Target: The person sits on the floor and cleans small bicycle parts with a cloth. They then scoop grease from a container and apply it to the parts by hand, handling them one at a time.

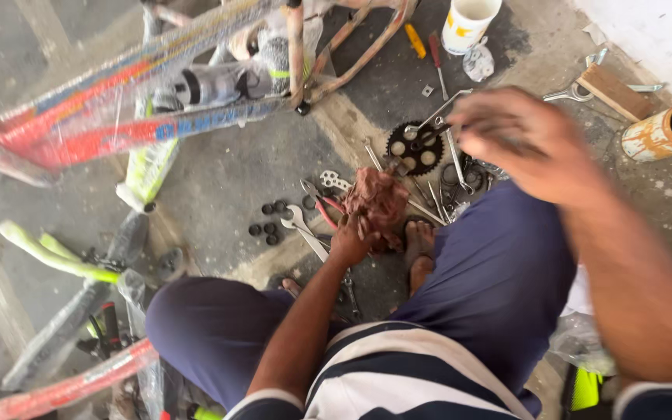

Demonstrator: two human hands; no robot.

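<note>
Left hand on a reddish rag among tools on the floor.

The rag (379, 198) lies bunched on the concrete floor (219, 179) beside pliers (322, 206) and a black chainring (416, 147). The left hand (354, 237) reaches straight down, fingers (367, 229) curled onto its near edge. The right hand (526, 140) hangs blurred above, fingers loosely bent; whether it holds anything cannot be told.
</note>
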